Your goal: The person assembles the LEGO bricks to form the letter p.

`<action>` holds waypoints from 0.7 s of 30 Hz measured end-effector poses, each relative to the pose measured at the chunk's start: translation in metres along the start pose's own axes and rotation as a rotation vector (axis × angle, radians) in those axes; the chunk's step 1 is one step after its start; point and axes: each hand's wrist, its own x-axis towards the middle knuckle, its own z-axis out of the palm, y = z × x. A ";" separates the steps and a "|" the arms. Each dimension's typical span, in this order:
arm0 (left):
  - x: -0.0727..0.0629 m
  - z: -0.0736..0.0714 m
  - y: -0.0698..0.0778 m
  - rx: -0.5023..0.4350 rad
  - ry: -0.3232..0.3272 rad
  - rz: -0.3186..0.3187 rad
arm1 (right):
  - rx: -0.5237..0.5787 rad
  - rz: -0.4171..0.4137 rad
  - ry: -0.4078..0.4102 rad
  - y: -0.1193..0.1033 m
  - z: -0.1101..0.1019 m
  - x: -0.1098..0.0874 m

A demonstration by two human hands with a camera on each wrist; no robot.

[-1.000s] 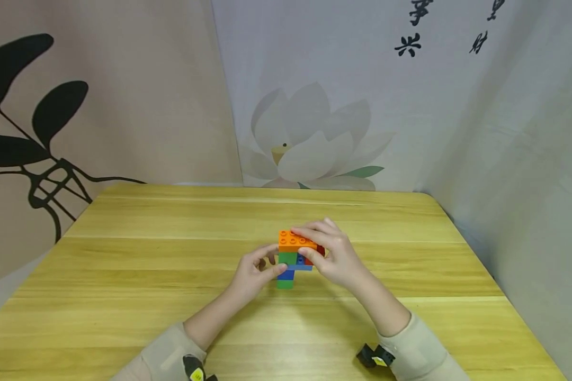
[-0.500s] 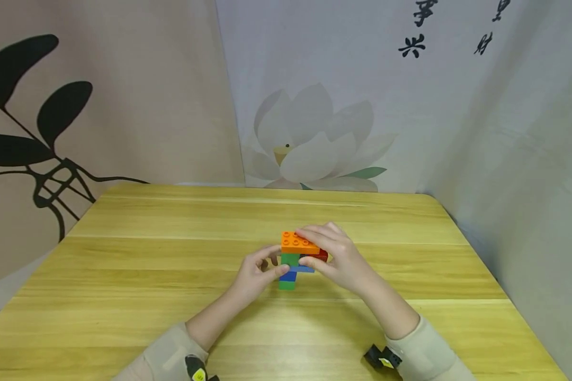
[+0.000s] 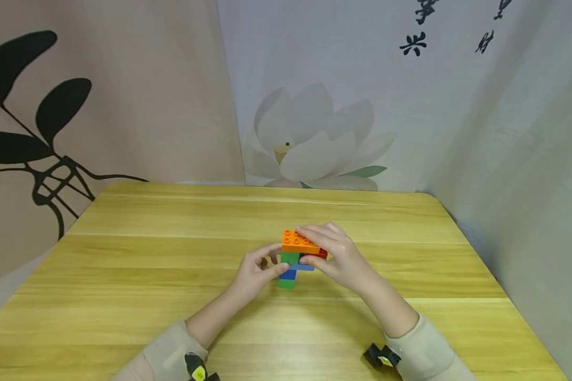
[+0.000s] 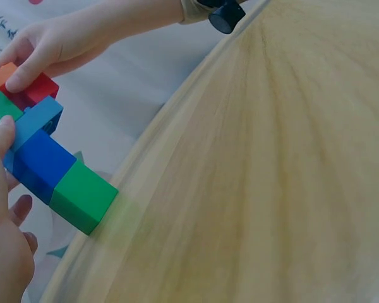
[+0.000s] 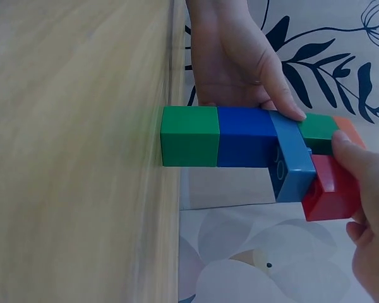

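Note:
A tower of toy building bricks stands on the table. From the bottom come a green brick (image 3: pixel 286 284), a dark blue brick (image 5: pixel 246 137), a flat light blue brick (image 5: pixel 290 158) jutting to the right, and another green brick (image 3: pixel 289 258). An orange brick (image 3: pixel 299 241) lies across the top, with a red brick (image 5: pixel 331 189) beneath its right part. My left hand (image 3: pixel 251 272) holds the tower at its middle, thumb against the light blue brick's side. My right hand (image 3: pixel 340 256) grips the upper right end, fingers over the orange brick, thumb in front by the red one.
The wooden table (image 3: pixel 181 222) stretches out around the tower. Behind it hang printed curtains (image 3: pixel 333 63) with a flower and dark leaves. A black device (image 3: pixel 382 357) sits on my right sleeve.
Since a second ago the red brick has shifted, and less of it shows under the orange one. My right hand has moved slightly right; my left keeps its hold.

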 end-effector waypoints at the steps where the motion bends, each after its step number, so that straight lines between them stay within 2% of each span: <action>1: 0.000 0.000 0.000 0.002 0.000 0.001 | 0.003 0.002 0.002 0.000 0.000 0.000; 21: -0.001 0.001 0.001 -0.004 0.009 -0.008 | -0.022 0.031 -0.018 -0.004 -0.003 0.001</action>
